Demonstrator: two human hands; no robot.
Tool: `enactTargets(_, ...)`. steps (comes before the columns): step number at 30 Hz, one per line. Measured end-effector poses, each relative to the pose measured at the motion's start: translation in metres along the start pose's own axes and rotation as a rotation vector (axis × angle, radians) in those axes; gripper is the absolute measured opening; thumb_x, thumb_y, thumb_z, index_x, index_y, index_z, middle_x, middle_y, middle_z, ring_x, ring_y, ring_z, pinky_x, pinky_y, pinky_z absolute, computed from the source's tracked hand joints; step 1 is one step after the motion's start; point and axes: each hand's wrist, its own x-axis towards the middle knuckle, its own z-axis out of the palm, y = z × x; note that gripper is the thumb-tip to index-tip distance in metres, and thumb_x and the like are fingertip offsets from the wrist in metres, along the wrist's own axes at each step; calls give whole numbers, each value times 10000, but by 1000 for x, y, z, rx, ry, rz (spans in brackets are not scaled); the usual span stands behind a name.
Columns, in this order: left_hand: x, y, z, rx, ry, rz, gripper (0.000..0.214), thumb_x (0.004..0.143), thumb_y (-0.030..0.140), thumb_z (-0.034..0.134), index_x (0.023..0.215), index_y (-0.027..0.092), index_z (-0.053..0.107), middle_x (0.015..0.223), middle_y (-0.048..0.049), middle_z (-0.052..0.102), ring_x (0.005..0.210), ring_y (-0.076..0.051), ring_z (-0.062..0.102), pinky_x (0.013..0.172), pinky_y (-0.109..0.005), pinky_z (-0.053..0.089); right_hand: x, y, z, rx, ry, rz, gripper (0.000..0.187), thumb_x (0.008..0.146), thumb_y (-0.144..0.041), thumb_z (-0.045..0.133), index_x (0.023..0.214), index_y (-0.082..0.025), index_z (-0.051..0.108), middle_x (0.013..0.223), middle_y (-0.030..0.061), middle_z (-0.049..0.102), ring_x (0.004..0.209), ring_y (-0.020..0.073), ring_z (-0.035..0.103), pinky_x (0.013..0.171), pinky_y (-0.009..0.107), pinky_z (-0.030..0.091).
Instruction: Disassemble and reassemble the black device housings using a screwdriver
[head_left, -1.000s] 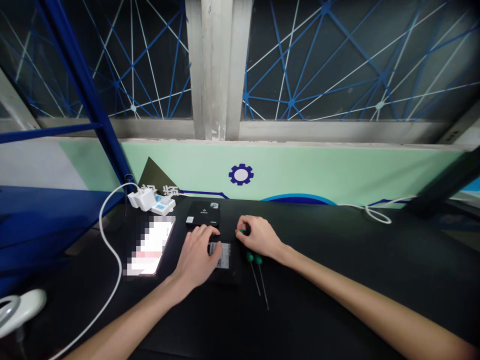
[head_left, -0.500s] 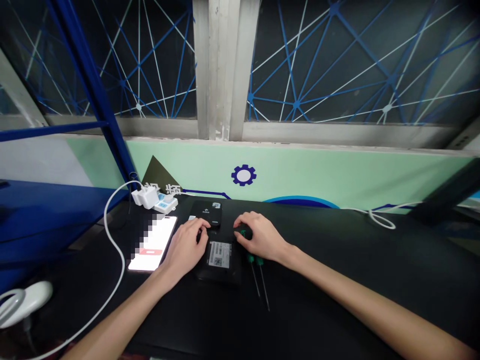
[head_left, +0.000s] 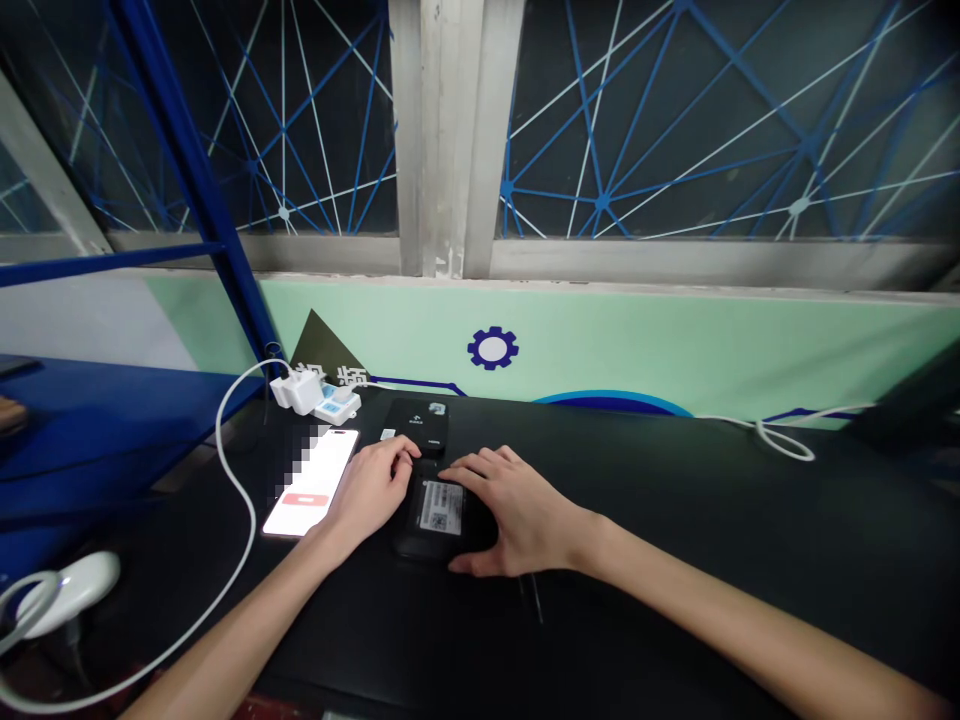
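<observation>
Now the right hand (head_left: 529,515) has let its curl go: half a second ago its fingers were bent in around a green handle beside the black box (head_left: 409,545), and here they are spread wide over the box's right side, fingertips by the far end of the white label (head_left: 442,507), thumb at the near edge. It seems to span the box rather than grip it, with nothing visibly pinched. The left hand (head_left: 375,485), which reached across the label a second ago, sits drawn back at the far left corner, fingers loosely bent; whether they grip or merely touch the box is hard to judge in that dark patch.

The box lies flat on the table (head_left: 675,560), label up, just nearer than a flat black device (head_left: 420,425) and right of the lit phone (head_left: 319,490). The green handles are hidden behind the right hand, leaving a thin metal shaft (head_left: 538,600) showing on its near side. For the work, I take this as attention passing from the tools to the box.
</observation>
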Motion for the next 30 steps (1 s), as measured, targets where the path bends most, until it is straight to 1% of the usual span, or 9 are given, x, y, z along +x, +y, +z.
enactTargets(4,0,2,-2,4,10,0,270,925,189,439,933,259,699,990,-3,765,910,-221,714,815,-340,525,1,-1,0,-9,-20,0,857,653,-656,781,1349,-192,595,1224,147,664,1055,339,592,985,492,381)
enactTargets(7,0,3,-4,22,20,-23,281,924,202,438,973,253,710,985,-13,763,906,-229,709,792,-345,521,0,-3,0,-37,-8,-11,812,657,-630,773,1322,-197,603,1201,145,665,1041,334,581,982,480,379)
enactTargets(11,0,5,-6,33,51,-71,269,907,224,463,986,255,718,928,-9,760,840,-221,702,744,-327,509,0,-6,0,-67,33,-24,719,615,-604,780,1175,-178,631,1097,138,667,945,313,560,935,452,397)
enactTargets(16,-1,9,-13,60,70,-157,225,890,268,505,963,255,717,827,8,746,753,-207,682,681,-304,455,-1,-4,-2,-49,67,-26,567,583,-563,787,980,-206,598,979,95,654,830,259,521,835,396,415)
enactTargets(19,-5,14,-20,76,18,-204,201,903,304,520,923,263,716,770,21,723,706,-191,652,626,-283,407,-1,1,-5,-46,90,-28,523,574,-551,782,903,-217,551,961,84,644,811,243,504,777,374,408)
enactTargets(22,-12,19,-24,126,-69,-241,217,919,313,524,851,261,723,749,15,710,689,-183,631,602,-280,375,0,8,-8,-67,136,-17,515,572,-549,767,862,-219,498,962,87,640,793,236,491,739,366,391)
enactTargets(24,-18,22,-24,147,-97,-232,226,935,302,511,877,260,725,786,10,716,718,-182,635,626,-284,381,1,13,-10,-91,169,12,506,583,-539,761,844,-224,465,959,87,643,785,233,485,730,364,381)
enactTargets(28,-28,26,-23,159,-139,-230,224,946,331,531,1057,235,701,881,-15,722,840,-201,653,678,-289,398,4,22,-8,-143,227,97,482,605,-504,758,786,-237,400,949,80,651,789,233,482,740,363,373)
enactTargets(30,-30,29,-22,193,-183,-284,218,960,369,513,986,249,692,824,-3,708,764,-199,642,612,-290,361,5,26,-6,-157,251,139,494,612,-496,760,743,-241,358,961,81,653,800,232,484,754,364,375)
